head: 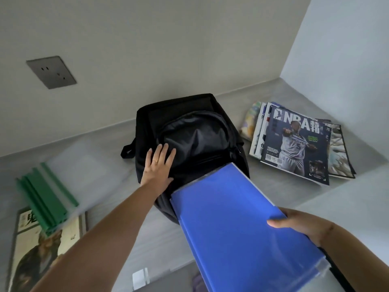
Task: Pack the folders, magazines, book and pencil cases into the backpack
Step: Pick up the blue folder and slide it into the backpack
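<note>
A black backpack (pixel 195 131) lies on the grey desk against the wall. My left hand (pixel 157 165) rests flat on its front, fingers spread, holding nothing. My right hand (pixel 303 226) grips the right edge of a blue folder (pixel 242 224), whose far end touches the backpack's near side. A stack of magazines (pixel 294 144) with a basketball cover on top lies right of the backpack. At the left, clear folders with green spines (pixel 46 197) lie over a book (pixel 40 247) with an illustrated cover. No pencil cases are clearly visible.
The grey desk (pixel 101 169) sits in a corner, with walls behind and to the right. A wall socket (pixel 51 71) is at upper left. A small white object (pixel 140 278) sits below the desk's front edge.
</note>
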Demonstrator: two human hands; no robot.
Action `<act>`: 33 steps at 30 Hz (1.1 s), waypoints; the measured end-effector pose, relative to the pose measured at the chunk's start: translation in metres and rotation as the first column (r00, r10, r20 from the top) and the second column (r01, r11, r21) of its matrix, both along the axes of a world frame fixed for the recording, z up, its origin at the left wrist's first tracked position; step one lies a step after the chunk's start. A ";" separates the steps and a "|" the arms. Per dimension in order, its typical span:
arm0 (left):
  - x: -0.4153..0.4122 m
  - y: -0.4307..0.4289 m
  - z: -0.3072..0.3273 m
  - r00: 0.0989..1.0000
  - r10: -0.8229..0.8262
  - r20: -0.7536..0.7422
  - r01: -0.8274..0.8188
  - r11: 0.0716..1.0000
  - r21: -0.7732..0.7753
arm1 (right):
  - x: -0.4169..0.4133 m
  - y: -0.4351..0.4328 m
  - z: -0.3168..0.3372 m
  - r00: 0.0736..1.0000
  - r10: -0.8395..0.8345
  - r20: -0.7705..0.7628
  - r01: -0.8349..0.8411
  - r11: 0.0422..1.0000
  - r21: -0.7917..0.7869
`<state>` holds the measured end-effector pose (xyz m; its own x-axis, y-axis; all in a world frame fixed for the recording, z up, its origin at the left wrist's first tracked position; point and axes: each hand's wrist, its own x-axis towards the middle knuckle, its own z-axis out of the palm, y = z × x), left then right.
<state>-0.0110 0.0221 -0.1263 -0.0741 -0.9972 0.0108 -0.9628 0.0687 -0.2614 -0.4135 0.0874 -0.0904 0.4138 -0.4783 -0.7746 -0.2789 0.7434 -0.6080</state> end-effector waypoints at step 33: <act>-0.005 -0.052 0.025 0.980 -0.160 -0.121 0.162 0.987 0.004 | 0.074 -0.085 -0.016 0.959 0.072 -0.273 -0.113 0.984 -0.139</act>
